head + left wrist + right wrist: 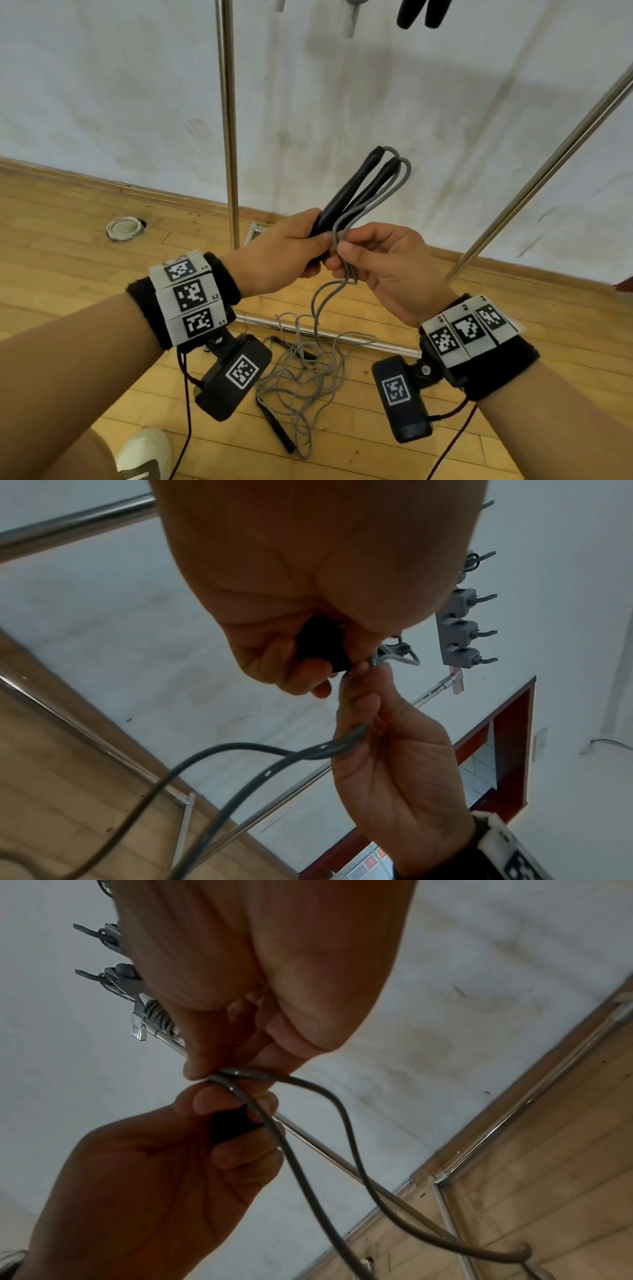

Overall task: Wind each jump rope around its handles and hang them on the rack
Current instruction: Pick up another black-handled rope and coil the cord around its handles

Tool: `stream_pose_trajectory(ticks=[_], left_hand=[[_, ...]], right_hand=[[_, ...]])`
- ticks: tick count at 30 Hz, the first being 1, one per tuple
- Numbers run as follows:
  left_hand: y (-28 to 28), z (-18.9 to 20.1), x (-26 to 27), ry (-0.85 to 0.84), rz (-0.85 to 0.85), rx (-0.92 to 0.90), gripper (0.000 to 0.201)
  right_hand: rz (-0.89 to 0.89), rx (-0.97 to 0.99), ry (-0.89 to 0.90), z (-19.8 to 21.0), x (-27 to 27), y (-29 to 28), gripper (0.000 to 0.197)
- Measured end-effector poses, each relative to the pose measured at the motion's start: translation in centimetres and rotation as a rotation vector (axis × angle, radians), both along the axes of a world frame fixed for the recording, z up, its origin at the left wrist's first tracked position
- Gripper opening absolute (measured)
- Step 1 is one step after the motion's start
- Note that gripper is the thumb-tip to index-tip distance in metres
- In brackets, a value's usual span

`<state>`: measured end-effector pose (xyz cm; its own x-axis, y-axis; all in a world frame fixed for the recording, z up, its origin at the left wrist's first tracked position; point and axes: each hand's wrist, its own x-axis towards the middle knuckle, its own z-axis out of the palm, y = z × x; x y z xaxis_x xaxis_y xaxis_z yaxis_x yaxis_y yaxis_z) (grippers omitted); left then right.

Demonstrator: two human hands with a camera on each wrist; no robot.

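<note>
In the head view my left hand (pixel 310 251) grips the lower ends of two black handles (pixel 356 190) held side by side, tips pointing up and away. Grey rope (pixel 383 192) loops out of the handle tips and runs back down to my right hand (pixel 342 255), which pinches the strands between thumb and fingers right beside the left hand. Below it the rope (pixel 298 1150) hangs to a loose tangle on the floor (pixel 308 370). The left wrist view shows the handle end (pixel 318 642) in my curled fingers. Another black handle (pixel 275 426) lies on the floor.
The steel rack stands ahead: an upright pole (pixel 227 120), a slanted pole (pixel 548 171) and a base bar (pixel 342 334) on the wooden floor. Grey hooks (pixel 462 631) line its top rail; black handles (pixel 419 13) hang there. My shoe (pixel 144 452) is at the bottom left.
</note>
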<state>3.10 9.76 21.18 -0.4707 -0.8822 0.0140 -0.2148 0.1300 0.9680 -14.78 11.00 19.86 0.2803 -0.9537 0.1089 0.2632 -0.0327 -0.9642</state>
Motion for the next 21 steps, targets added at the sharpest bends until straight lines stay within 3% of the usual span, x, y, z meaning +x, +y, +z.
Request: stream_pose_trajectory(ticks=[7, 13, 17, 21], left_hand=[[0.9, 0.1, 0.1, 0.032, -0.005, 0.036, 0.026], [0.9, 0.3, 0.1, 0.030, 0.006, -0.013, 0.034], [1.0, 0.3, 0.0, -0.036, -0.020, -0.052, 0.047], [0.8, 0.2, 0.1, -0.097, -0.052, -0.077, 0.031]], right_hand=[[-0.139, -0.066, 0.215, 0.0, 0.3, 0.2, 0.023], [-0.244, -0.186, 0.524, -0.3, 0.6, 0.5, 0.031], [-0.241, -0.265, 0.568, -0.5, 1.1, 0.6, 0.031], [-0.227, -0.311, 0.619, -0.5, 1.2, 0.5, 0.021]])
